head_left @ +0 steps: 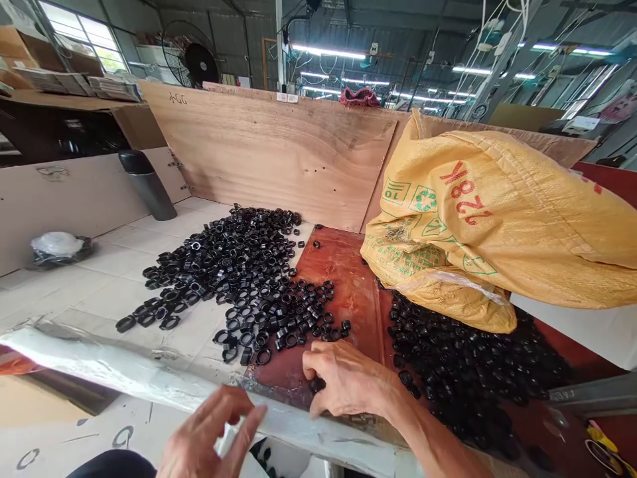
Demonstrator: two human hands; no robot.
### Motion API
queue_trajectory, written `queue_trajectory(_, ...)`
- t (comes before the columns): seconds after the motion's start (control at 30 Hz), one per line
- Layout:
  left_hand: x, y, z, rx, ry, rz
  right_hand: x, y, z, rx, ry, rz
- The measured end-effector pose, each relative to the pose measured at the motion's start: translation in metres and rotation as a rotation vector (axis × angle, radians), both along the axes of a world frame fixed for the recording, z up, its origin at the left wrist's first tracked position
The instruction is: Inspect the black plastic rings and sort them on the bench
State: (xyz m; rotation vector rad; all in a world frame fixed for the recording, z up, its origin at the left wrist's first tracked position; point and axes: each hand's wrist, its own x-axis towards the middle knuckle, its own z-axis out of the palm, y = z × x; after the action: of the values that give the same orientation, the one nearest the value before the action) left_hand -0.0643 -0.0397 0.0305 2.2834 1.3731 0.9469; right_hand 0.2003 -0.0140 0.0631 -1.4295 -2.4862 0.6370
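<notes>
My right hand (346,382) reaches over the red-brown board, its thumb and fingers curled around a black plastic ring (317,384) near the front edge. My left hand (212,435) hovers in front of the white padded edge, slightly blurred. Its fingers are bent and the thumb stands apart from them; I see no ring between them. A big heap of black plastic rings (239,259) spreads over the white surface and onto the board just beyond my hands. To the right, a second pile of darker black pieces (462,358) lies partly under the yellow sack.
A yellow woven sack (497,212) leans over the right side. A plywood panel (269,146) closes off the back. At left are a dark bottle (148,186) and a white bundle in plastic (58,245). Scissors with yellow handles (604,441) lie at lower right. A white wrapped edge (124,368) runs along the front.
</notes>
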Motion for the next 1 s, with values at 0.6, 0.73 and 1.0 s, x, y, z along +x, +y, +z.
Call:
queue_trajectory(0.6,0.025,0.043,-0.035,0.196,0.093,-0.059,-0.019,0.004,-0.021,0.08,0.215,-0.065)
queue_trajectory(0.73,0.024,0.037,-0.029,-0.046,-0.045,0.022,-0.025,0.004,-0.017,0.01,0.469,-0.233)
queue_trajectory(1.0,0.027,0.037,-0.02,-0.159,-0.221,-0.099,-0.028,0.004,-0.02,-0.25,0.799,-0.292)
